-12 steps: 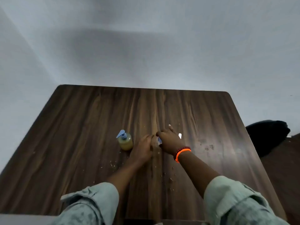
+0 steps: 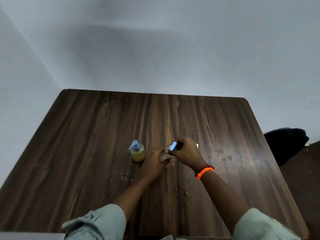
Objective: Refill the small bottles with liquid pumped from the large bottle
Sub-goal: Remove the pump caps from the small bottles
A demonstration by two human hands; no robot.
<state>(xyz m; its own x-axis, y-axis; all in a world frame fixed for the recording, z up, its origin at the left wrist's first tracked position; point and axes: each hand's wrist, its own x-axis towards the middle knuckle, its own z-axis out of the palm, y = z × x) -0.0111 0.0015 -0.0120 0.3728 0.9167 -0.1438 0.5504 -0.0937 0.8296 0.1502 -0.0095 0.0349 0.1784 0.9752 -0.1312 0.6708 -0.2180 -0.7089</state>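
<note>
At mid-bench: your left hand (image 2: 154, 163) held a small bottle (image 2: 164, 155); your right hand (image 2: 186, 151) pinched its blue cap (image 2: 173, 146).
Risk: the bottle could tip, spilling.

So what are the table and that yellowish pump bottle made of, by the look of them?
The table looks like wood-grain laminate or veneer: dark brown streaks, a smooth, slightly glossy top that reflects light, rounded corner. Solid wood can't be ruled out. The pump bottle seems clear plastic, since the yellow liquid shows through; its pale blue pump head looks like opaque matte plastic.
</note>
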